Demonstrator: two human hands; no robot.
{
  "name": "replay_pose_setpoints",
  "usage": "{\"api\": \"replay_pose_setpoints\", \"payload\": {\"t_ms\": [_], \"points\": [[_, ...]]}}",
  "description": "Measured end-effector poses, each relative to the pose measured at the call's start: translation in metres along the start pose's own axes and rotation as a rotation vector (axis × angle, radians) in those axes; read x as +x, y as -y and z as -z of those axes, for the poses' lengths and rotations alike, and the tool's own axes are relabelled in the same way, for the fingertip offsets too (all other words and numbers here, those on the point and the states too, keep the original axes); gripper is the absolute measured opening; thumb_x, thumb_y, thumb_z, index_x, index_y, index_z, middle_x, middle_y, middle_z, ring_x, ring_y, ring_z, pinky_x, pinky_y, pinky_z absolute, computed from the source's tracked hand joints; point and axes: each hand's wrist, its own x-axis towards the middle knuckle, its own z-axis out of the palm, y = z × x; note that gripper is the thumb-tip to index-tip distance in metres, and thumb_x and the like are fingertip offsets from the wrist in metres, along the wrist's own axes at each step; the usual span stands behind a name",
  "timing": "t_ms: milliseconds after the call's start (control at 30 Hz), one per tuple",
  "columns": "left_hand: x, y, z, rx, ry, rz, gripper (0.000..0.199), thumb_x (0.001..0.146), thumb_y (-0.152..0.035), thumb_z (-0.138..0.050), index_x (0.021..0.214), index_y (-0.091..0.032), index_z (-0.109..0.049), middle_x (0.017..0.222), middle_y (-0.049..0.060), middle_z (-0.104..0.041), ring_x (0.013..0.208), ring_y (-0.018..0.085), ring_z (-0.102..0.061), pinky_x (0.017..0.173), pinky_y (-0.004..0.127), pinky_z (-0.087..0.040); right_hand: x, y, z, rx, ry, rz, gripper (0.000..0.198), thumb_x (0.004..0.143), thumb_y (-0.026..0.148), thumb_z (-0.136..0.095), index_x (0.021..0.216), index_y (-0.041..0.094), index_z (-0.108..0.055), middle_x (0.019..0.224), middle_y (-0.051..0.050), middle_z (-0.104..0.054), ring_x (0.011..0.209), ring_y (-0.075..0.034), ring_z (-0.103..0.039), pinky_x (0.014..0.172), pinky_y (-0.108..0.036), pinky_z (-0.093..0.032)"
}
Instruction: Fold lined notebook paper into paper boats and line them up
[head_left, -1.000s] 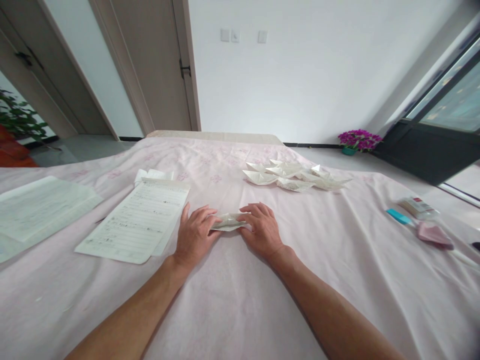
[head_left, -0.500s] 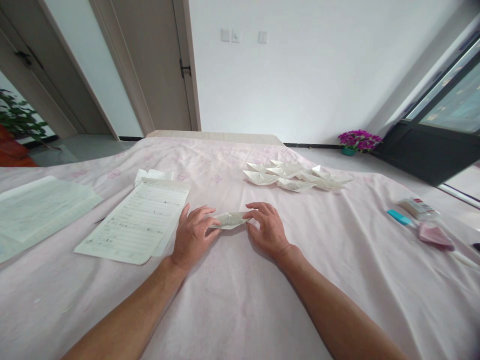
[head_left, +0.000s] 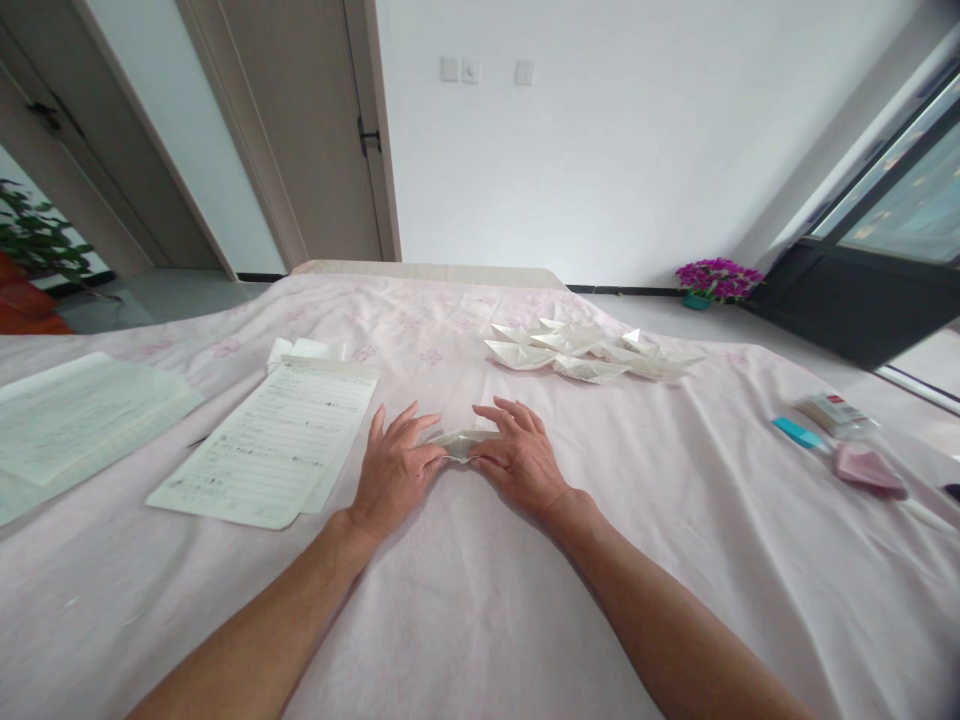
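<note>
A small folded paper boat [head_left: 460,446] lies on the pink bedspread between my two hands. My left hand [head_left: 397,460] pinches its left end, thumb at the near side and the other fingers raised or spread behind. At the right end my right hand [head_left: 521,455] grips it the same way, its thumb pressed along the near edge. Both ends of the boat are partly hidden by my fingers. Beyond my right hand sits a cluster of several finished-looking paper boats [head_left: 589,350], pale with faint writing.
Left of my hands lie written, lined sheets [head_left: 270,440], and farther left another stack of paper [head_left: 82,420]. At the right are a pink cloth-like item [head_left: 870,470], a blue object [head_left: 798,433] and a clear-wrapped packet [head_left: 836,412]. The bedspread [head_left: 480,610] is wrinkled.
Both hands have drawn closer together along the boat, and the thumbs have moved inward onto its near edge. The boat's near side now looks bent. The surrounding things stay put.
</note>
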Motion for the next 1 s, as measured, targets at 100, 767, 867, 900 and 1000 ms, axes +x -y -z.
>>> {"api": "replay_pose_setpoints", "payload": {"t_ms": [100,767,867,900,1000], "points": [[0.001,0.000,-0.001,0.000,0.010,0.001,0.013,0.087,-0.021,-0.063,0.080,-0.025,-0.073,0.122,0.005,-0.066,0.130,0.032,-0.049,0.112,0.066,-0.023,0.001,0.001,-0.002,-0.012,0.005,-0.014,0.007,0.086,0.032,-0.069,0.087,0.033,-0.076,0.135,0.002,-0.058,0.135,-0.028,-0.038,0.114,-0.051,-0.024],[-0.005,0.006,-0.004,-0.024,-0.070,0.062,0.016,0.081,-0.013,-0.063,0.095,-0.022,-0.063,0.119,0.009,-0.064,0.114,0.026,-0.059,0.110,0.052,-0.036,-0.006,0.001,0.001,0.024,-0.117,-0.134,0.029,0.071,0.006,-0.057,0.091,0.024,-0.067,0.124,-0.005,-0.063,0.118,-0.027,-0.050,0.098,-0.043,-0.040],[-0.005,0.007,-0.005,-0.041,-0.087,0.066,0.016,0.081,-0.013,-0.063,0.095,-0.021,-0.061,0.118,0.009,-0.063,0.112,0.026,-0.059,0.105,0.048,-0.042,-0.005,-0.001,0.001,0.030,-0.121,-0.177,0.031,0.070,0.005,-0.055,0.093,0.023,-0.066,0.122,-0.005,-0.064,0.112,-0.027,-0.053,0.094,-0.042,-0.042],[-0.005,0.007,-0.005,-0.047,-0.090,0.070,0.016,0.081,-0.013,-0.063,0.095,-0.021,-0.061,0.118,0.010,-0.063,0.111,0.026,-0.059,0.103,0.047,-0.044,-0.005,-0.002,0.000,0.030,-0.122,-0.189,0.032,0.070,0.004,-0.055,0.094,0.023,-0.065,0.121,-0.006,-0.064,0.111,-0.027,-0.053,0.093,-0.042,-0.042],[-0.004,0.007,-0.005,-0.068,-0.086,0.082,0.016,0.081,-0.012,-0.062,0.094,-0.021,-0.061,0.118,0.009,-0.063,0.110,0.026,-0.059,0.099,0.044,-0.047,-0.004,-0.005,-0.001,0.026,-0.122,-0.215,0.030,0.072,0.005,-0.055,0.094,0.023,-0.066,0.120,-0.006,-0.065,0.110,-0.027,-0.053,0.093,-0.042,-0.043]]}}
